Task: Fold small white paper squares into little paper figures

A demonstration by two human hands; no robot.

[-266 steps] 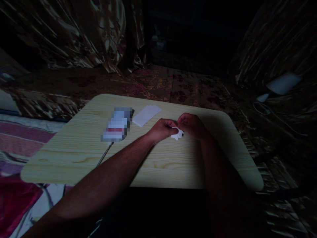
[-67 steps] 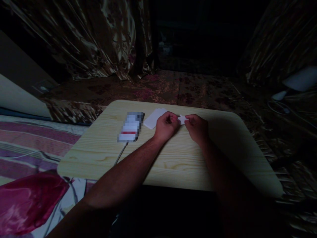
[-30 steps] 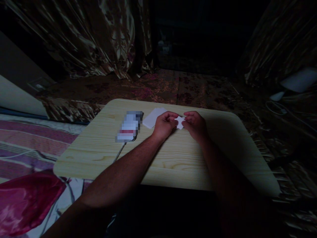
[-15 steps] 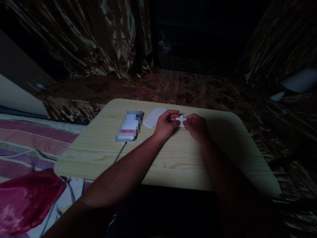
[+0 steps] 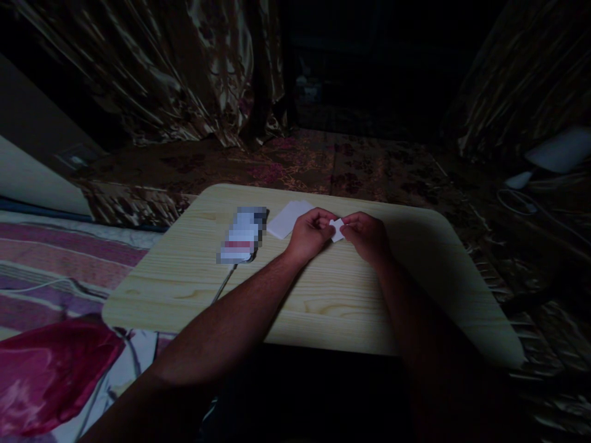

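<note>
Small folded paper piece (image 5: 337, 229) pinched between left hand (image 5: 308, 235) and right hand (image 5: 367, 237), both grips closed on it, low over the surface (image 5: 323, 295). Already creased small; flat white sheets (image 5: 287, 218) lying unfolded just beside.

The right side of the wooden table (image 5: 443, 289) is bare, so a hand can slide there freely. The front strip has room too. On the left, a flat white paper stack (image 5: 287, 218) lies just beside the left hand (image 5: 308, 235). Further left sits a small blurred thing (image 5: 242, 237), and its cable (image 5: 225, 286) runs to the front edge. The right hand (image 5: 368, 237) and the left pinch a little paper piece (image 5: 337, 229), which fills the gap between them.
</note>
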